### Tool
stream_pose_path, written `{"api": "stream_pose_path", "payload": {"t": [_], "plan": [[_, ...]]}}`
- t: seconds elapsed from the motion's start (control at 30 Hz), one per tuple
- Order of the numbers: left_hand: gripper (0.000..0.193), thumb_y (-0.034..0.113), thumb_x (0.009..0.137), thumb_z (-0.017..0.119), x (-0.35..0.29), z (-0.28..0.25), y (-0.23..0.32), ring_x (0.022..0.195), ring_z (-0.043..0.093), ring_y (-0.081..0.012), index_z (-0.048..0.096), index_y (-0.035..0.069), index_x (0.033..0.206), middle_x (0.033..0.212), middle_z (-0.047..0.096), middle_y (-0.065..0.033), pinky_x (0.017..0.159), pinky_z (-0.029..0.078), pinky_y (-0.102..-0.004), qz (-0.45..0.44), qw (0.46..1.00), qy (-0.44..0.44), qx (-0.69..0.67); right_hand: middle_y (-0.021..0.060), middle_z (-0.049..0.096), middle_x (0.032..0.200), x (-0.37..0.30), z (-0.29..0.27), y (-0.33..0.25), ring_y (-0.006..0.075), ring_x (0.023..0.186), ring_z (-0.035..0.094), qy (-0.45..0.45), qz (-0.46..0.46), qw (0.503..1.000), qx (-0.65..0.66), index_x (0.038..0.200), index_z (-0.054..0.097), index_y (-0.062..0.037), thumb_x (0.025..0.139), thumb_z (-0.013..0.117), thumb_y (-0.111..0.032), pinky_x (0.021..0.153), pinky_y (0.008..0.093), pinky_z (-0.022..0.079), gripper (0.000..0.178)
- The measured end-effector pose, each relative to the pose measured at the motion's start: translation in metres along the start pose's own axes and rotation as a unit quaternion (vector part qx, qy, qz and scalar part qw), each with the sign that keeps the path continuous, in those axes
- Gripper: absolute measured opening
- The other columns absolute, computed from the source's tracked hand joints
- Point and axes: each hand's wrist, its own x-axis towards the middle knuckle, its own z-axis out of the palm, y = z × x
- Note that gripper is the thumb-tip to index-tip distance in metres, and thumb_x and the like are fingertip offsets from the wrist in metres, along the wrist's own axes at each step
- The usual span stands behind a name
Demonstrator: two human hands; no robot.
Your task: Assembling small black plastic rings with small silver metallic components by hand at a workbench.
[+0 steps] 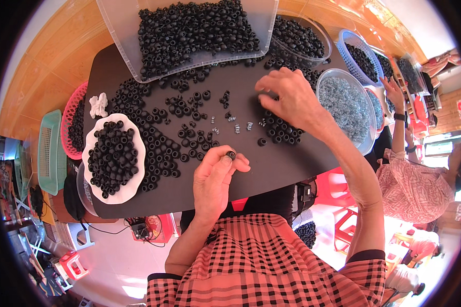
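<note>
- Black part (pixel 231 154), round, ring-mouthed: pinched between thumb and fingers of left hand (pixel 213 176).
- Probably best done with a light pinch, mouth clear of the thumb.
- Right hand (pixel 292 97): fingers curled, thumb apart, nothing seen in its grasp; over the pile (pixel 284 132).
- Between hands: coils (pixel 237 129), small, pale, metallic-looking.
- Farther out: matte dark table (pixel 292 159), scalloped white plate (pixel 140 169), clear plastic tub (pixel 122 42).

Beads (pixel 160 148) on table (pixel 292 162), plate (pixel 141 156) left, bowl (pixel 370 140) right.
</note>
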Motion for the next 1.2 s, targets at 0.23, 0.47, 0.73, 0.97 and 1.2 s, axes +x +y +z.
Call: {"api": "stream_pose_path", "payload": {"t": [0.23, 0.47, 0.73, 0.97, 1.2], "plan": [[0.020, 0.008, 0.100, 0.046, 0.001, -0.004, -0.002, 0.096, 0.061, -0.0218, 0.055, -0.003, 0.114, 0.088, 0.065, -0.0116, 0.093, 0.047, -0.0373, 0.009, 1.000, -0.021, -0.003, 0.0049, 0.063, 0.081, 0.001, 0.024, -0.005, 0.0253, 0.083, 0.058, -0.057, -0.012, 0.994, -0.088, 0.090, 0.067, -0.0069, 0.071, 0.068, -0.007, 0.079, 0.0393, 0.040, 0.019], [0.021, 0.010, 0.099, 0.048, 0.002, -0.006, -0.004, 0.095, 0.060, -0.0229, 0.056, -0.004, 0.113, 0.087, 0.065, -0.0125, 0.092, 0.047, -0.0374, 0.018, 1.000, -0.013, -0.012, 0.0055, 0.065, 0.074, -0.008, 0.003, -0.036, 0.0145, 0.068, 0.064, -0.050, 0.128, 0.932, 0.334, 0.086, 0.065, -0.0025, 0.073, 0.065, -0.005, 0.065, 0.0298, 0.050, 0.013], [0.025, 0.013, 0.100, 0.047, 0.003, -0.006, -0.004, 0.094, 0.061, -0.0197, 0.057, -0.004, 0.116, 0.093, 0.065, -0.0114, 0.091, 0.048, -0.0356, 0.032, 0.999, -0.031, 0.006, 0.0009, 0.064, 0.080, -0.041, 0.021, -0.072, 0.0042, 0.068, 0.059, -0.078, 0.192, 0.740, 0.640, 0.092, 0.063, 0.0006, 0.087, 0.054, 0.004, 0.062, 0.0196, 0.048, 0.011], [0.025, 0.013, 0.101, 0.046, 0.002, -0.003, -0.003, 0.094, 0.061, -0.0174, 0.056, -0.004, 0.116, 0.096, 0.065, -0.0107, 0.092, 0.048, -0.0348, 0.032, 0.999, -0.017, 0.012, 0.0034, 0.067, 0.074, -0.049, 0.020, -0.078, 0.0049, 0.068, 0.062, -0.040, 0.166, 0.812, 0.558, 0.093, 0.068, 0.0002, 0.082, 0.064, -0.002, 0.062, 0.0213, 0.050, 0.012], [0.028, 0.014, 0.099, 0.048, 0.001, -0.006, -0.006, 0.100, 0.063, -0.0173, 0.054, -0.005, 0.118, 0.105, 0.064, -0.0102, 0.098, 0.047, -0.0362, 0.030, 0.999, 0.009, 0.011, 0.0081, 0.068, 0.081, -0.053, 0.018, -0.077, 0.0128, 0.068, 0.066, 0.000, 0.097, 0.881, 0.464, 0.094, 0.069, 0.0005, 0.078, 0.068, -0.004, 0.064, 0.0251, 0.052, 0.017]]}}
